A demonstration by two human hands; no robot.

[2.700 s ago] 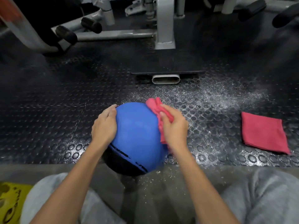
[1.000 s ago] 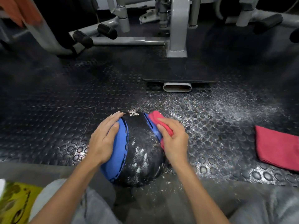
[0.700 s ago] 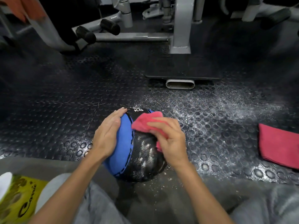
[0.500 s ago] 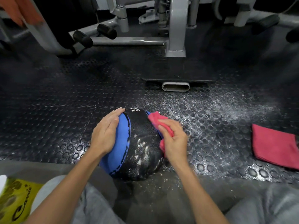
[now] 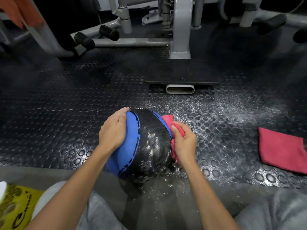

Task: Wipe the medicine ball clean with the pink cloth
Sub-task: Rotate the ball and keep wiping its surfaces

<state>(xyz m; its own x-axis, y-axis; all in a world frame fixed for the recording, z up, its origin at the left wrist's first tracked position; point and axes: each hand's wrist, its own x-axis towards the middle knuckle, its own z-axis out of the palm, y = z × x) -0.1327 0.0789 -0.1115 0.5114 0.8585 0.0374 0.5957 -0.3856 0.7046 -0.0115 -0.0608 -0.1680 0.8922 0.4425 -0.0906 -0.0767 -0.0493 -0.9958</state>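
Medicine ball (image 5: 146,146) dead centre, down on the studded rubber floor (image 5: 66,117) just ahead of the person's knees, black panel turned up and flecked with white specks, blue panel with dashed black stitching rolled to the left. The right hand (image 5: 184,143) is on the ball's right flank, fingers (image 5: 176,130) curled round the bunched pink cloth (image 5: 167,118) and pressing it against the ball, the cloth poking out above and below the palm. Over on the other side, the left hand (image 5: 114,131) lies on the blue panel, fingers (image 5: 122,114) pressed together and laid flat over the curve, bracing it. White powder (image 5: 232,110) is scattered across the floor beyond and to the right of the ball, with more grit at its base. Well off to the right lies a second cloth (image 5: 282,150), same pink, folded flat. Further back, the grey gym machine frame (image 5: 181,30) stands with its black foam rollers (image 5: 108,32). Down at the near left, a yellow printed packet (image 5: 16,206) sits beside the grey trouser leg (image 5: 99,211).
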